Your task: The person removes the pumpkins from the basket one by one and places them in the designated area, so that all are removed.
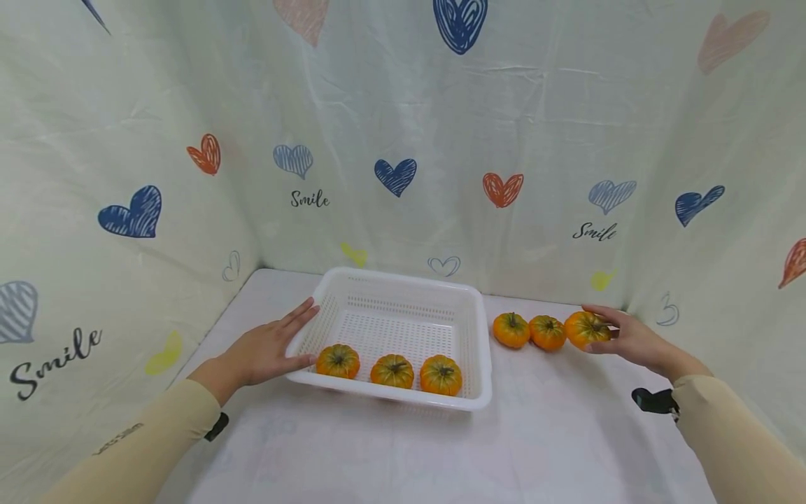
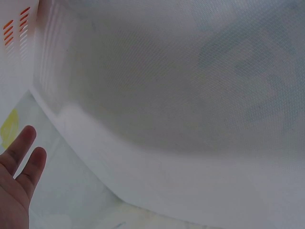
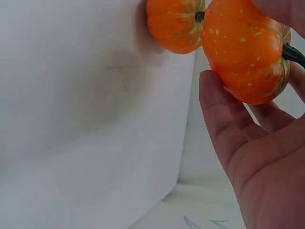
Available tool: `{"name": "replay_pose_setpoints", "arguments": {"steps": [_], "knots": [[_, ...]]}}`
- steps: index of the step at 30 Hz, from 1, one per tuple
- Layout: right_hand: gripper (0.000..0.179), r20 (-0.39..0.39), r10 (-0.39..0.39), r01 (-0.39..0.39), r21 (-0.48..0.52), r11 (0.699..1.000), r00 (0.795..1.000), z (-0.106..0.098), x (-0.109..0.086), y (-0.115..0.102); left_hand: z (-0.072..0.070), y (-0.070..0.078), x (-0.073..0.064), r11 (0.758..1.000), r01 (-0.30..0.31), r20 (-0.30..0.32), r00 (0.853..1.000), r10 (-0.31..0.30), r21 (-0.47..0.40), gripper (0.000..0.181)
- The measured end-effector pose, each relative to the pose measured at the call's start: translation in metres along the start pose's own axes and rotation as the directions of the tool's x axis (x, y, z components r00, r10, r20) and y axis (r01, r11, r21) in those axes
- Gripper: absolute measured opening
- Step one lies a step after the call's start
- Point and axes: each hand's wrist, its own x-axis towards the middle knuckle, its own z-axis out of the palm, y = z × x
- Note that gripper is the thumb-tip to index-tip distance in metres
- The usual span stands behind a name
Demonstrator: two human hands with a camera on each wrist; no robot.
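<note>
Fingers (image 3: 219,112) of right hand (image 1: 636,343) curled round held pumpkin (image 1: 583,332), thumb on its near side; it's at right end of a row over tabletop (image 1: 378,451), just beside middle pumpkin (image 1: 547,334), then end pumpkin (image 1: 511,332) near white basket (image 1: 484,350). Left hand (image 1: 267,350) has fingers spread, at basket's left rim. Three basket pumpkins (image 1: 392,373) lined along near side, stems up. Heart-print cloth (image 1: 541,133) behind, beige sleeves (image 1: 724,420) on both arms
</note>
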Motion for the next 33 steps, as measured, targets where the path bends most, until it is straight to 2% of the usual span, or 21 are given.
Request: {"name": "replay_pose_setpoints", "arguments": {"steps": [7,13,20,28,33], "knots": [[0.094,-0.038,0.093,-0.093,0.014,0.996,0.995,0.006,0.001,0.022,0.0,0.0,-0.001,1.0,-0.006,0.0,1.0,0.006,-0.005,0.089],[0.094,-0.041,0.165,-0.164,0.025,0.986,0.985,0.013,0.001,0.036,0.003,-0.002,0.0,1.0,-0.007,0.001,1.0,0.007,-0.006,0.09],[0.09,-0.053,0.202,-0.2,0.041,0.979,0.978,0.022,0.008,0.048,0.002,-0.002,0.001,1.0,-0.003,0.0,1.0,0.003,-0.007,0.089],[0.1,-0.034,0.268,-0.266,0.065,0.962,0.963,0.034,0.018,0.063,0.0,0.0,0.0,1.0,0.003,0.006,1.0,-0.003,0.006,0.089],[0.104,-0.071,0.292,-0.291,0.035,0.956,0.954,0.039,0.023,0.065,0.001,-0.001,0.0,1.0,0.004,0.005,1.0,-0.004,0.009,0.089]]}}
